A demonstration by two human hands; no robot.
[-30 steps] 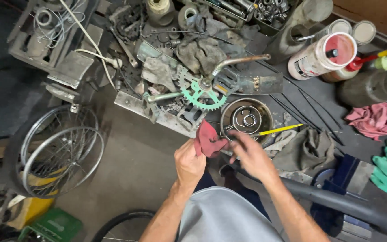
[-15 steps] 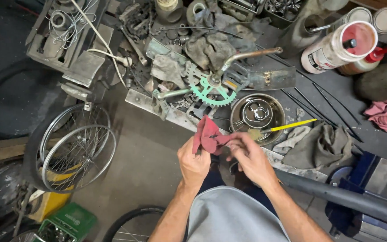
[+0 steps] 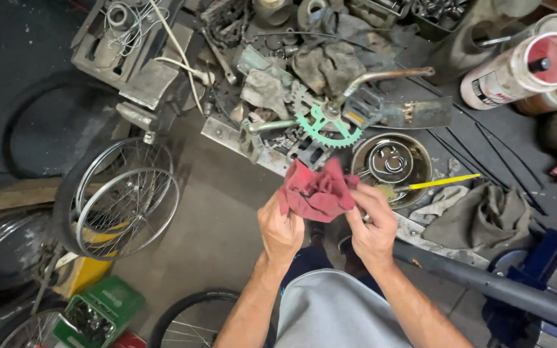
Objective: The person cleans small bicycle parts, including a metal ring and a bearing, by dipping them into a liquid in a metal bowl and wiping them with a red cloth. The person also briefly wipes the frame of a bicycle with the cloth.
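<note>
Head view gives me the clearest read on the change: over the last second the red rag (image 3: 316, 192) has gone from a small wad pinched low near the dish to a spread, bunched bundle lifted up between both hands, and the camera has tipped so the workbench clutter sits higher in frame. I take that to mean the wiping is well underway, with the cloth being turned or regathered around whatever small part sits inside it; I cannot see that part, since the folds hide it. My left hand (image 3: 283, 227) is closed on the rag's left edge, fingers curled over the fabric, and my right hand (image 3: 372, 227) is clamped on its right side, thumb and fingertips pressed into the cloth. The rag hangs in the air above the floor, just in front of the round metal dish (image 3: 391, 162) and near the green chainring (image 3: 325, 124), touching neither as far as I can tell. It looks soft and crumpled, a dull brick red with darker smudges that I would judge to be grease. A yellow-handled tool (image 3: 434, 183) rests with its tip in the dish. To the left a spoked wheel (image 3: 124, 200) lies on the floor, and a grey rag (image 3: 481, 216) sits bunched to the right of the dish.
</note>
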